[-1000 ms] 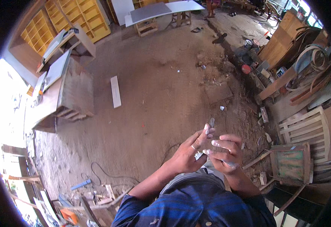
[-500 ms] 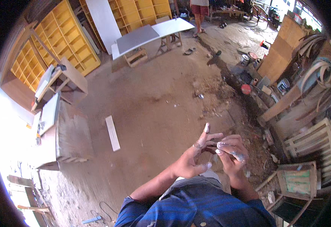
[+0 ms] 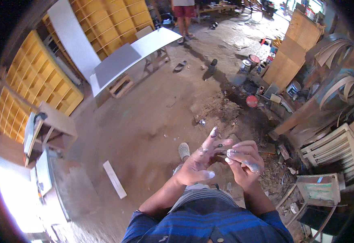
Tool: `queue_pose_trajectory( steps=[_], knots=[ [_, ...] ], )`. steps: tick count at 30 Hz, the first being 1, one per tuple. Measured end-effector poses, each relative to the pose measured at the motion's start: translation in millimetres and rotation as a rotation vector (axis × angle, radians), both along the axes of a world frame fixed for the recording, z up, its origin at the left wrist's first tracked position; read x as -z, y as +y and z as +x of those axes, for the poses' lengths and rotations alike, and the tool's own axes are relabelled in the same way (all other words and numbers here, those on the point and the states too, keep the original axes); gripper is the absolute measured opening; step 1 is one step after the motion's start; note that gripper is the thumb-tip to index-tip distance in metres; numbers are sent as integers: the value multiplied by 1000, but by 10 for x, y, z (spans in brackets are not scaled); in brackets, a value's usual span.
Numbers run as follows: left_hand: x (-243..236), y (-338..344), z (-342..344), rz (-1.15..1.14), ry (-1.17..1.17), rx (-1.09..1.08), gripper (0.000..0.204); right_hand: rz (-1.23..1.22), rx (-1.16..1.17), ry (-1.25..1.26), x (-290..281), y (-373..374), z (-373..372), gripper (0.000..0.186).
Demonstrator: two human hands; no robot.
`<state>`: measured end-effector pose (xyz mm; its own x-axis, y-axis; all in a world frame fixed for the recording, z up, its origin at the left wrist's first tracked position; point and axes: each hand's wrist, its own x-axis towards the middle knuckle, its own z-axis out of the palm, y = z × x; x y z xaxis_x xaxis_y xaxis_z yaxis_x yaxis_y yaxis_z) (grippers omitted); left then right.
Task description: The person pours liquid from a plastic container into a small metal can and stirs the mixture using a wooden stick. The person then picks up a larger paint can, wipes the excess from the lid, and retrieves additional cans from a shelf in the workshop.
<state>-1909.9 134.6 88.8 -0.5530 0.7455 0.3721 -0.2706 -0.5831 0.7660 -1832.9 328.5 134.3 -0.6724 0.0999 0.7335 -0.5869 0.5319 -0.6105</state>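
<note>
My left hand (image 3: 201,163) is raised above my waist, palm partly turned up, thumb and fingers apart and smeared with whitish residue. Beside it, my right hand (image 3: 243,162) has curled fingers close to or touching the left hand's fingers, thumb and index drawn together; whether something small is between them is hidden. Below my hands show my striped blue shirt (image 3: 201,229) and one foot in a pale perforated clog (image 3: 183,150) on the dirt floor.
A narrow white board (image 3: 114,180) lies on the floor. Ahead are a white-panel table (image 3: 156,40), yellow shelving (image 3: 39,77) and a person (image 3: 183,20) in red shorts. At right are paint cans (image 3: 246,65), leaning planks (image 3: 290,48) and wooden chairs (image 3: 317,188); at left, cabinets (image 3: 57,127).
My view has tilted and advanced, and my clog has appeared. My left hand has opened, its index finger raised and thumb lower, while my right hand stays curled beside it.
</note>
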Motion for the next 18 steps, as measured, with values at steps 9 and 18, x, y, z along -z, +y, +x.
queue_pose_trajectory(
  steps=[9, 18],
  knots=[
    [-35, 296, -2282, 75, -283, 253, 120, -2, 234, -103, -25, 195, -2035, 24],
    [76, 610, -3911, -352, -378, 184, 81, -39, 417, -187, -156, 588, -3133, 21]
  ],
)
